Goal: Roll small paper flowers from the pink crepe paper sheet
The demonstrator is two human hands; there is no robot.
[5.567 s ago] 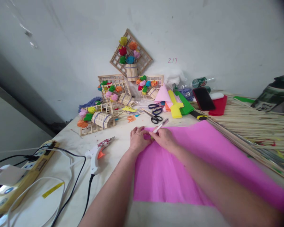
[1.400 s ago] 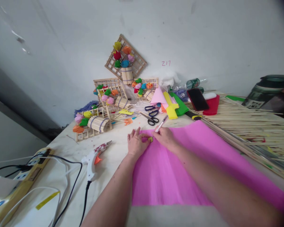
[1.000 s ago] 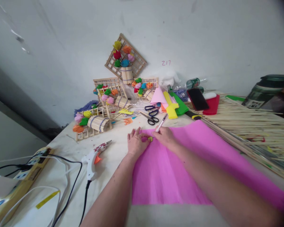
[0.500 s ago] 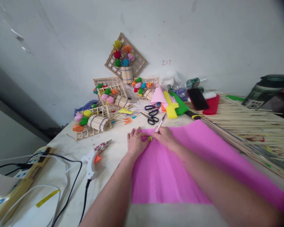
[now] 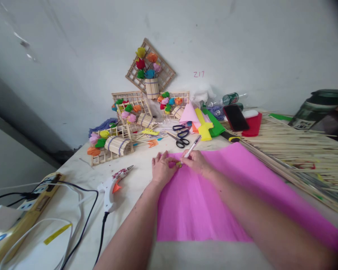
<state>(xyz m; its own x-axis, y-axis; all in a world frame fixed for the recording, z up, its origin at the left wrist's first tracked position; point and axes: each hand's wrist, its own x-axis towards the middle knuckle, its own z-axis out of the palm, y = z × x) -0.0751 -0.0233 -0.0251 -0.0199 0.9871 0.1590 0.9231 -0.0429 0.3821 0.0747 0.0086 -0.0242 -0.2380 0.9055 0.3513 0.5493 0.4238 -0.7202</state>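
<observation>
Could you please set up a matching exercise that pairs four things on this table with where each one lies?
Things:
1. glue gun
2. pen
3. scissors
4. phone

Places:
A. on the red sheet, far right of the pink paper
B. in the grip of the right hand
C. left of the left hand, cord attached
D. just beyond both hands, near the folded coloured sheets

Pairs: 1-C, 2-B, 3-D, 4-A

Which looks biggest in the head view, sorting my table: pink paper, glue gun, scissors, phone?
1. Pink paper, by far.
2. Glue gun, though it lies nearer the camera.
3. Phone and scissors look alike; I can't rank them.
</observation>
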